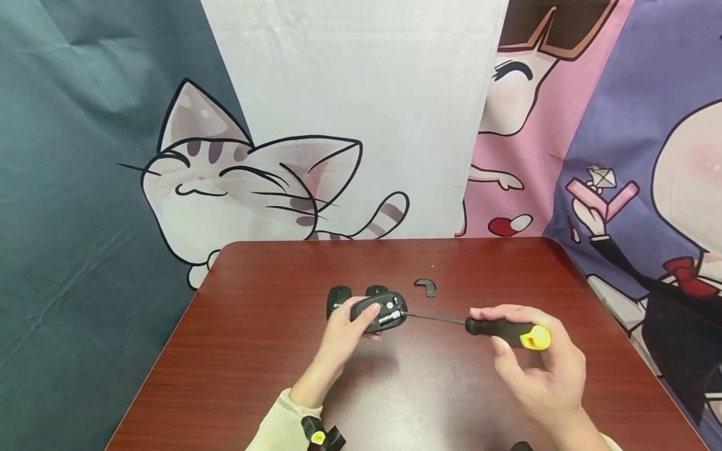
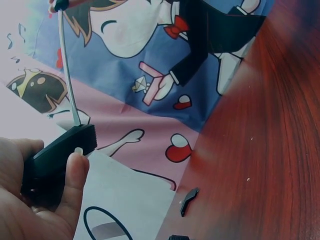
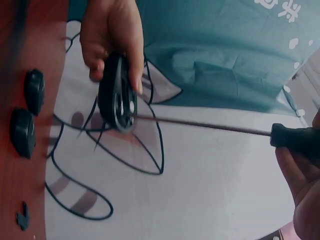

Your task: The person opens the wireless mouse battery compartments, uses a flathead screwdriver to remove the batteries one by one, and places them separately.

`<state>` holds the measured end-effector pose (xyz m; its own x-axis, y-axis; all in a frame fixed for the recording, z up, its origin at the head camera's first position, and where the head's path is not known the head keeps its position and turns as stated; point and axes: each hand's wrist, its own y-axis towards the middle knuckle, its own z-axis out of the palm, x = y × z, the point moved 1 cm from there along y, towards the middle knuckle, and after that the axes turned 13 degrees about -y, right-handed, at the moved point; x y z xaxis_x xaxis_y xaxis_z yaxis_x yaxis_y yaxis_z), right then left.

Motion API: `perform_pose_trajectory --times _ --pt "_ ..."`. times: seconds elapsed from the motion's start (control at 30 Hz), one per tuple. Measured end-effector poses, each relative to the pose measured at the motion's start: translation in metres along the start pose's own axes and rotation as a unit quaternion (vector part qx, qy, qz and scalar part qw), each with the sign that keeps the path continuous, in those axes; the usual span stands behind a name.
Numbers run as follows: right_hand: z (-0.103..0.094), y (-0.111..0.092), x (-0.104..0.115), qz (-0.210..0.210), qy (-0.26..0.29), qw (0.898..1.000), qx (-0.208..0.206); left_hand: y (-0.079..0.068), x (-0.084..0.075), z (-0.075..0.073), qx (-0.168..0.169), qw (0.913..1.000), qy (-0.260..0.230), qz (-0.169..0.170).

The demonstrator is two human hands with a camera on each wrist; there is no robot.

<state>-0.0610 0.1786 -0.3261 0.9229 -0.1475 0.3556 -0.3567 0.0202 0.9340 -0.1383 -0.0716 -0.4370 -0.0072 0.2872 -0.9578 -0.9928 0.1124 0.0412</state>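
Note:
My left hand (image 1: 341, 332) grips a black computer mouse (image 1: 398, 302) above the table, underside up, thumb across it. Its battery compartment is uncovered, and a silvery battery (image 1: 389, 317) lies inside. In my right hand (image 1: 549, 373) is a screwdriver (image 1: 496, 330) with a black and yellow handle, pinched between fingers and thumb. The long thin shaft (image 3: 205, 124) points left, its tip right at the compartment end of the mouse. From the left wrist view, the shaft meets the mouse's far end, and the compartment is hidden.
Two more black mice, one on the left (image 1: 338, 300) and one behind the held mouse (image 1: 376, 290), lie on the reddish-brown table (image 1: 271, 382). A curved black cover (image 1: 427, 287) lies farther back. Part of a dark object (image 1: 521, 446) shows at the front edge. Printed cloth hangs behind.

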Motion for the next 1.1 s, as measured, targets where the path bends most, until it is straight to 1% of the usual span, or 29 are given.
perform_pose_trajectory --times 0.13,0.23,0.3,0.4,0.53,0.63,0.73,0.8,0.87,0.97,1.03,1.1 --pt "0.004 -0.003 0.009 0.026 -0.006 0.999 0.031 0.001 0.001 0.003 -0.018 0.9995 0.006 0.026" --pt "0.007 -0.003 0.013 0.028 0.005 0.999 0.04 0.0 0.001 0.005 -0.027 0.9978 0.028 0.053" --pt "0.009 -0.003 0.014 0.02 0.022 0.999 0.037 0.0 -0.001 0.007 -0.028 0.9964 0.041 0.069" --pt "0.008 -0.004 0.015 0.021 0.02 0.999 0.026 -0.001 -0.004 0.008 -0.027 0.9958 0.037 0.079" --pt "-0.001 -0.006 0.009 0.059 0.047 0.997 0.001 -0.001 -0.008 0.007 -0.023 0.9973 0.003 0.07" --pt "-0.009 -0.009 -0.001 0.091 0.103 0.99 -0.027 0.0 -0.01 0.004 -0.019 0.9982 -0.012 0.057" --pt "-0.016 -0.014 -0.012 0.119 0.153 0.979 -0.057 0.002 -0.01 0.002 -0.018 0.9986 -0.02 0.047" --pt "-0.019 -0.017 -0.019 0.129 0.18 0.972 -0.073 0.003 -0.01 0.001 -0.016 0.9987 -0.021 0.044" --pt "-0.022 -0.02 -0.027 0.134 0.2 0.967 -0.084 0.003 -0.01 0.001 -0.015 0.9988 -0.021 0.04" --pt "-0.026 -0.024 -0.036 0.146 0.22 0.96 -0.091 0.003 -0.01 0.0 -0.012 0.9991 -0.022 0.036" --pt "-0.029 -0.026 -0.041 0.163 0.225 0.956 -0.097 0.003 -0.01 0.0 -0.012 0.9991 -0.024 0.031" --pt "-0.031 -0.029 -0.045 0.177 0.239 0.949 -0.102 0.003 -0.01 0.0 -0.012 0.9992 -0.025 0.028"
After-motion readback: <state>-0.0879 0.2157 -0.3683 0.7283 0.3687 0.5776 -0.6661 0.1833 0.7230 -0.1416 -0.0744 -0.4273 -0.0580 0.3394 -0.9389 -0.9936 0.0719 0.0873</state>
